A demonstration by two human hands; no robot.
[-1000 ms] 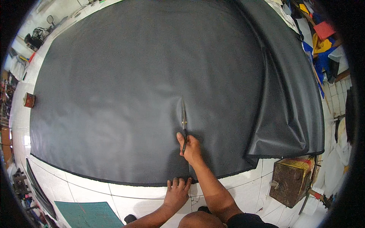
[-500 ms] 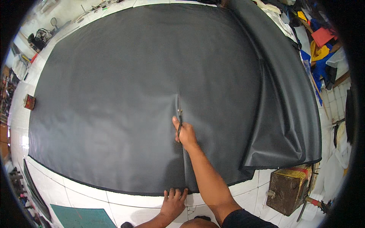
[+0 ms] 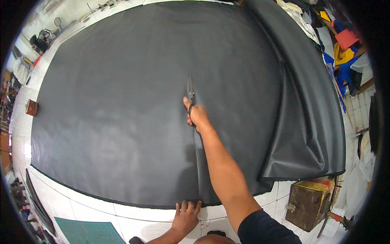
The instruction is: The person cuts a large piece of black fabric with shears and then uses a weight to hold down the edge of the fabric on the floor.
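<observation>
Scissors [image 3: 191,94] got pushed farther up the black leatherette [image 3: 118,101], gripped in the right hand [image 3: 198,115], edge pressed by the splayed left hand [image 3: 185,217], seemingly half slit, rest uncut.

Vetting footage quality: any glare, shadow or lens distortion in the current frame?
Head view: pale sheen on the left of the black sheet; head view: soft shadow on it, left of the right forearm; head view: fisheye bows the lines of the tiled floor and leaves black corners.
</observation>
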